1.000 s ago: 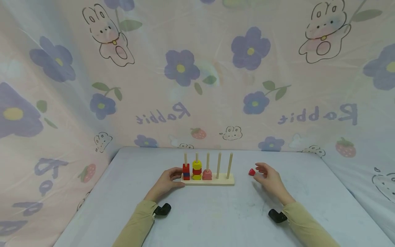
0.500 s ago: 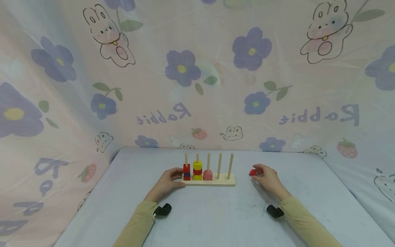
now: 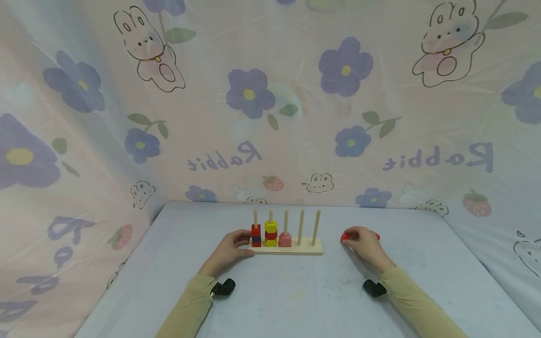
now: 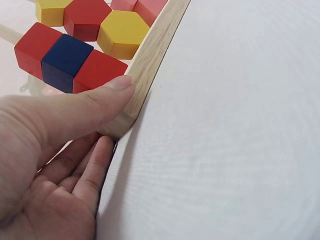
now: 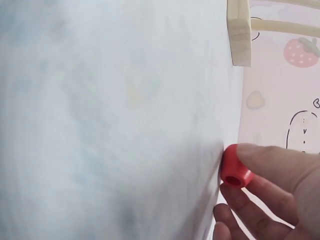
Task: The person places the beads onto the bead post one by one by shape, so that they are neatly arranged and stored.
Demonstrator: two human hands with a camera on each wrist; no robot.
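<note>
A wooden peg stacker (image 3: 291, 251) with a row of upright pegs stands mid-table. My left hand (image 3: 230, 248) grips its left end, with the thumb (image 4: 112, 87) along the front of the base. Square red and dark blue blocks (image 4: 65, 60) fill the leftmost peg's lower part. Yellow and red six-sided blocks (image 3: 271, 226) sit on the second peg, and pink pieces (image 3: 285, 241) on the third. The two right pegs are bare. To the right of the stacker, my right hand (image 3: 364, 245) pinches a small red block (image 5: 234, 167) with a hole, low at the table surface.
Another red piece (image 3: 377, 236) shows just behind my right hand, mostly hidden by it. A white cloth covers the table (image 3: 291, 300). Behind it hangs a printed curtain (image 3: 296, 141) with flowers and rabbits.
My right hand has moved slightly left and closed its fingers on the red block. A second red piece has come into sight behind that hand. My left hand stays on the stacker.
</note>
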